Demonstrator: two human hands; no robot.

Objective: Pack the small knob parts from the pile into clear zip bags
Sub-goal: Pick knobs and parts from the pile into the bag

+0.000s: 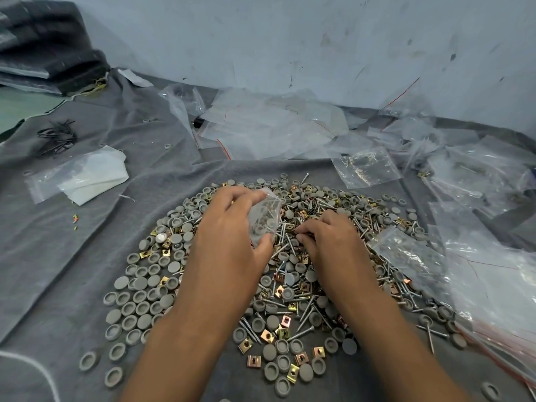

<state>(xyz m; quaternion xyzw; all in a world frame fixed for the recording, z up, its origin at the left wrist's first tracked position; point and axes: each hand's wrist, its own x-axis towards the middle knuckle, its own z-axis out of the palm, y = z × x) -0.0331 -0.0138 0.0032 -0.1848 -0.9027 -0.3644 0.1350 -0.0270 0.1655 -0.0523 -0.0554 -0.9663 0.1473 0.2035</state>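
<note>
Grey knob parts [139, 300] remain heaped; a part-filled zip bag [265, 219] is gripped by the left hand [229, 230], screws [285, 236] pinched by the right hand [327, 239].

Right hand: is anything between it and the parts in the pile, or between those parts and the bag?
Nothing visible. The right hand rests directly on the pile, fingertips among the screws. The left hand holds the small clear bag right beside it, over the pile. Whether the bag's mouth is open cannot be told.
</note>
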